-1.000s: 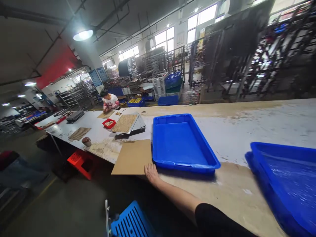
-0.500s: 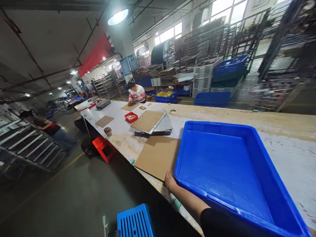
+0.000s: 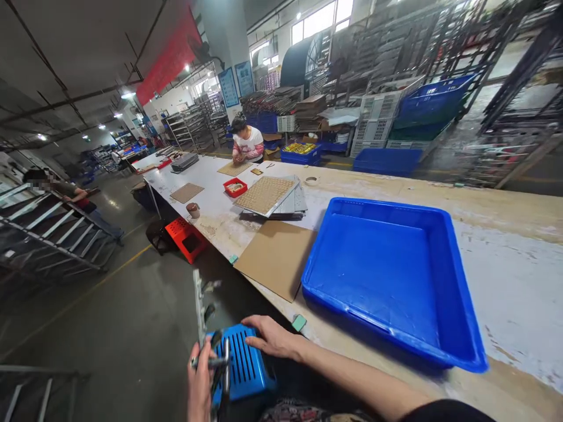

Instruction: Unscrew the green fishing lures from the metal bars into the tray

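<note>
Low in the picture, my left hand (image 3: 200, 378) has its fingers closed around a metal piece (image 3: 199, 305). This piece has a long, pale upright strip and short shiny rods; its exact kind I cannot make out. My right hand (image 3: 273, 337) is open with fingers apart, over the edge of a blue slotted plastic stool (image 3: 241, 357); whether it touches the stool is unclear. Beyond my right forearm, a large blue plastic tray (image 3: 373, 264) sits on the worktable (image 3: 505, 281), with nothing in it. Left of the tray lies a flat brown board (image 3: 275, 255).
Patterned tan sheets (image 3: 266, 195) lie on a stack of grey plates. Nearby are a red box (image 3: 235, 186) and a brown cup (image 3: 192, 210). A person (image 3: 248, 143) works across the table; another stands by a metal rack (image 3: 48, 225). A red stool (image 3: 187, 239) stands left.
My right hand has left the blue tray's near left corner and moved down to the blue stool. My left hand has come into view, holding the metal piece. The view has shifted.
</note>
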The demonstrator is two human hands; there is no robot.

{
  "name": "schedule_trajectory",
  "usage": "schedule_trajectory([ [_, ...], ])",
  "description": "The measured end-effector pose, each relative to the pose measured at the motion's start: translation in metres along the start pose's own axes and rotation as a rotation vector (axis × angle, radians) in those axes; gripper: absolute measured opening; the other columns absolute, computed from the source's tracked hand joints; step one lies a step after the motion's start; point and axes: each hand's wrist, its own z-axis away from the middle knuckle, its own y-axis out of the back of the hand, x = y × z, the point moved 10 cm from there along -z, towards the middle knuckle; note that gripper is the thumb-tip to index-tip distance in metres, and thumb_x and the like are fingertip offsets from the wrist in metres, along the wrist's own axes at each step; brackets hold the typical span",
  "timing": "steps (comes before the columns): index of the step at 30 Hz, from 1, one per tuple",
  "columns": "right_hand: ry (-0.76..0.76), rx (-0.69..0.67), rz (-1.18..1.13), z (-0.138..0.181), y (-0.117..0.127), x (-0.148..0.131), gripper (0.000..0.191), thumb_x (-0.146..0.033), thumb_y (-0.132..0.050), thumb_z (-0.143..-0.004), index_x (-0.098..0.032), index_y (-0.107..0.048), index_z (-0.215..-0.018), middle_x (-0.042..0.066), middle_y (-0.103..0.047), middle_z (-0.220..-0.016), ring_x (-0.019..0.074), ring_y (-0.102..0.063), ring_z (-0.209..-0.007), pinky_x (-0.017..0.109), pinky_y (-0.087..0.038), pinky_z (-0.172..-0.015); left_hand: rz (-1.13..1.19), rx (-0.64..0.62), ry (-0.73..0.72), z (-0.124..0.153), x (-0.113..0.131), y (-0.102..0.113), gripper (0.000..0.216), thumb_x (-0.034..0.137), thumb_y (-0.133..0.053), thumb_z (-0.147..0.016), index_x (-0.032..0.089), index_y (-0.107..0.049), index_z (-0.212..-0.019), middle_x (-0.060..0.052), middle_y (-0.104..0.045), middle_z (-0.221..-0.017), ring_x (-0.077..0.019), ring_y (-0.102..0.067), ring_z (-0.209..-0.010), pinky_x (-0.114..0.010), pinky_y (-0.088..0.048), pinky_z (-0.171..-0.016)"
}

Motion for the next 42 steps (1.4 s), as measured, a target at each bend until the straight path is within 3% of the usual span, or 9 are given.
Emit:
schedule_trajectory([
  [4,0.065,0.284,-0.193,0.033,0.04,-0.055,0.054,-0.05,-0.059,-0.093,-0.018,-0.054,-0.136,0.016,-0.063,-0.13,0.0274,-0.06,-0.12,0.043,-0.047,-0.105,0.174,-0.317,-0.17,-0.01,0.039,-0.051,0.042,0.057,-0.071,-0.075,0.019,-0.068,-0.093,0.003,-0.052,-0.063,-0.0116,-0.042,-0.056,-0.025,-0.035,-0.052],
  [9,-0.062,0.477,-0.462,0.061,0.073,-0.06,0.051,-0.053,-0.071,-0.085,-0.02,-0.057,-0.122,0.009,-0.067,-0.111,0.0236,-0.061,-0.102,0.04,-0.049,-0.093,0.363,-0.584,-0.192,0.011,0.064,-0.11,0.042,0.051,-0.066,-0.082,0.016,-0.065,-0.105,0.001,-0.055,-0.067,-0.0134,-0.048,-0.062,-0.026,-0.041,-0.061],
  [13,-0.123,0.507,-0.936,0.07,0.069,-0.054,0.048,-0.061,-0.073,-0.08,-0.02,-0.057,-0.099,0.0,-0.059,-0.085,0.0152,-0.054,-0.078,0.027,-0.043,-0.068,0.505,-0.728,-0.15,0.028,0.067,-0.15,0.037,0.049,-0.069,-0.08,0.018,-0.063,-0.1,0.003,-0.052,-0.062,-0.0112,-0.045,-0.056,-0.024,-0.04,-0.058],
  [18,-0.142,0.489,-1.085,0.082,0.081,-0.05,0.045,-0.057,-0.08,-0.075,-0.018,-0.061,-0.086,-0.004,-0.054,-0.071,0.0107,-0.046,-0.066,0.023,-0.033,-0.059,0.472,-0.893,-0.211,0.056,0.077,-0.192,0.036,0.051,-0.067,-0.082,0.019,-0.065,-0.099,0.003,-0.051,-0.061,-0.012,-0.046,-0.057,-0.025,-0.043,-0.061],
  [23,-0.152,0.518,-1.299,0.113,0.11,-0.037,0.043,-0.047,-0.083,-0.07,-0.016,-0.069,-0.095,0.0,-0.067,-0.07,0.0122,-0.058,-0.062,0.024,-0.042,-0.06,0.377,-1.098,-0.268,0.083,0.097,-0.237,0.075,0.086,-0.06,-0.068,0.02,-0.065,-0.104,0.0,-0.052,-0.069,-0.0148,-0.047,-0.06,-0.029,-0.043,-0.059],
  [26,-0.188,0.605,-1.38,0.147,0.134,-0.024,0.047,-0.044,-0.081,-0.073,-0.016,-0.069,-0.109,0.005,-0.073,-0.076,0.0103,-0.059,-0.057,0.018,-0.035,-0.05,0.333,-1.151,-0.298,0.086,0.113,-0.264,0.09,0.098,-0.05,-0.062,0.02,-0.066,-0.103,0.0,-0.05,-0.067,-0.0128,-0.041,-0.055,-0.028,-0.041,-0.055],
  [29,-0.189,0.789,-1.431,0.184,0.173,-0.012,0.049,-0.04,-0.082,-0.076,-0.018,-0.067,-0.117,0.006,-0.073,-0.084,0.0077,-0.057,-0.055,0.014,-0.022,-0.04,0.218,-1.167,-0.337,0.083,0.125,-0.294,0.061,0.074,-0.07,-0.073,0.02,-0.064,-0.099,0.007,-0.039,-0.057,-0.0076,-0.03,-0.048,-0.023,-0.03,-0.049],
  [32,-0.103,0.95,-1.481,0.209,0.218,-0.009,0.05,-0.037,-0.086,-0.074,-0.02,-0.068,-0.117,0.004,-0.07,-0.085,0.0078,-0.058,-0.059,0.013,-0.027,-0.039,0.057,-1.149,-0.435,0.078,0.135,-0.328,0.044,0.056,-0.078,-0.075,0.019,-0.065,-0.095,0.008,-0.037,-0.055,-0.0075,-0.032,-0.048,-0.021,-0.027,-0.048],
  [42,0.089,1.019,-1.888,0.21,0.282,-0.006,0.024,-0.034,-0.067,-0.092,-0.01,-0.067,-0.093,0.002,-0.062,-0.073,0.0037,-0.052,-0.051,0.007,-0.026,-0.031,-0.212,-1.374,-0.853,0.099,0.154,-0.47,0.041,0.053,-0.072,-0.082,0.017,-0.057,-0.07,0.004,-0.045,-0.063,-0.0109,-0.04,-0.06,-0.024,-0.036,-0.058],
])
